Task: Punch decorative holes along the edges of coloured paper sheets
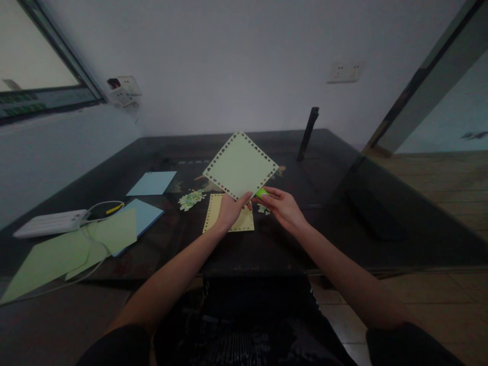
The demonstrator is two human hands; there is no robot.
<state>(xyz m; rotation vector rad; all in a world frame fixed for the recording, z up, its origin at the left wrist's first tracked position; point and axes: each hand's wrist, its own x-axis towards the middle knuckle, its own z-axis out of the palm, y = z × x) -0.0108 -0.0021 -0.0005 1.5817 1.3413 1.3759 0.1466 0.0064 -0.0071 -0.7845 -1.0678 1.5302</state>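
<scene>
My left hand is closed on the lower corner of a pale green paper square, held up with one corner pointing away from me. Small punched shapes run along its borders. At its lower right edge, my right hand grips a small bright green craft punch, partly hidden by the fingers. Beneath my hands a yellow paper sheet with a similar punched border lies on the table. Small paper cut-outs are heaped left of it, and a few more cut-outs lie under my right hand.
On the left of the dark table are light blue paper, a blue stack, green sheets and a white power strip with its cable. A black upright object stands at the back right; a dark flat object lies right.
</scene>
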